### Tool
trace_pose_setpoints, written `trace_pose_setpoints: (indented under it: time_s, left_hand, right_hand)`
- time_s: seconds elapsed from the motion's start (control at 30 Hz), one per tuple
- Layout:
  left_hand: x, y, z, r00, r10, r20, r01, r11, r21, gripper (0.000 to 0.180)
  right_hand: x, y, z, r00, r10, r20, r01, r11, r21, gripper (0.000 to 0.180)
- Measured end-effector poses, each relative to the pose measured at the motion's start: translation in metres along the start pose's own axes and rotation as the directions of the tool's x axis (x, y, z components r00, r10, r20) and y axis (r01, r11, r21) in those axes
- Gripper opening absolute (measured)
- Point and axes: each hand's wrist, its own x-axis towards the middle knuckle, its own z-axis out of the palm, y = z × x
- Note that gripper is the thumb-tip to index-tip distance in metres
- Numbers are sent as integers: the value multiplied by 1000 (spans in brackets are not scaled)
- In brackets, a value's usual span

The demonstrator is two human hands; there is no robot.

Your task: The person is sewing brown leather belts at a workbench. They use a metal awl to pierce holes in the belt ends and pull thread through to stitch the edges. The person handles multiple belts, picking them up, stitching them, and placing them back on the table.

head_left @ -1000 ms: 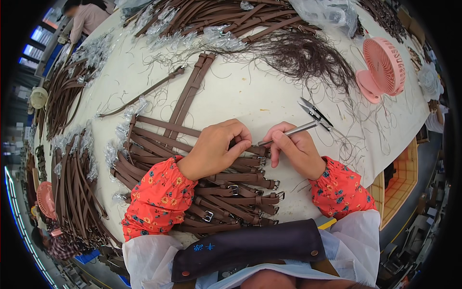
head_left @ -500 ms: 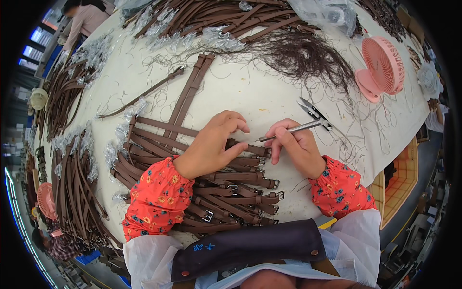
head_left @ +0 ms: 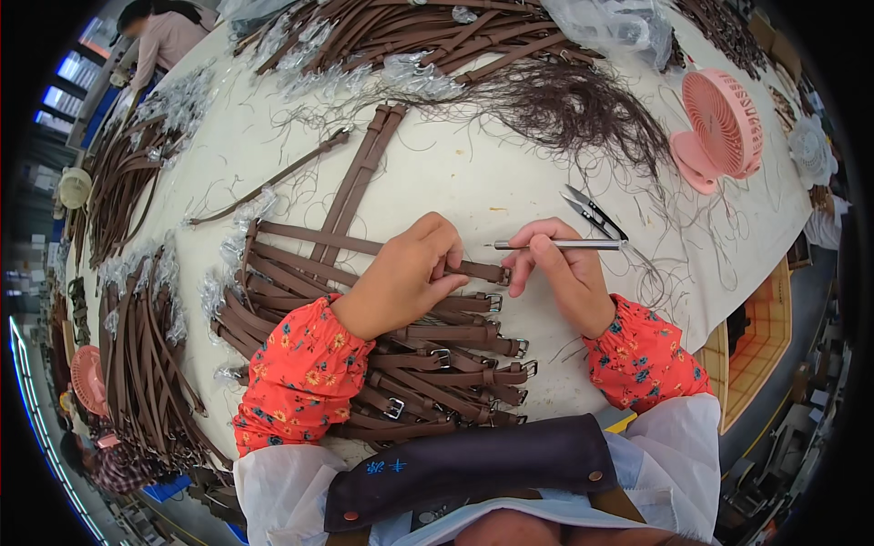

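Note:
My left hand [head_left: 407, 276] is closed, its thumb and fingers pinched on a brown strap near its buckle end. The strap [head_left: 481, 270] lies across the pile, with its metal buckle close to the fingertips of my right hand [head_left: 563, 273]. That hand grips a slim silver pen-shaped tool [head_left: 583, 244], held nearly level, its thin tip pointing left toward my left hand. Beneath and nearer to me, a pile of brown buckled straps [head_left: 428, 361] spreads out. Just beyond the tool, black-handled thread snips [head_left: 592, 211] lie on the table.
More brown straps [head_left: 150, 337] with clear plastic wrap lie left, and another heap [head_left: 428, 32] is at the back. A tangle of dark threads [head_left: 574, 105] spreads before a pink fan [head_left: 719, 127]. Two straps [head_left: 355, 187] stretch away from me. Another person [head_left: 173, 41] is at far left.
The silver tool has swung from slanting to nearly level. My left thumb and fingers have come together on the strap.

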Motion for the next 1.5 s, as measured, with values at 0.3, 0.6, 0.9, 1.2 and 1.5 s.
trace_pose_setpoints:
  time_s: [0.3,0.6,0.9,1.2,1.5]
  left_hand:
    - [-2,-9,1,997,74,28,-75,997,26,13]
    - [-1,-11,0,997,78,23,-79,996,35,11]
    - [-1,-10,1,998,59,22,-60,997,41,11]
    - [-1,-10,1,998,50,23,-51,998,34,11]
    - [-1,-9,3,998,25,-62,-24,1000,13,13]
  right_hand:
    - [-2,-9,-3,978,169,118,-166,985,-40,31]
    - [-2,-6,0,981,139,132,-134,990,-44,32]
    - [-2,-4,1,980,139,143,-135,990,-39,31]
    - [-2,-4,1,981,134,141,-130,991,-39,31]
    - [-2,-6,1,983,146,110,-146,989,-14,31]
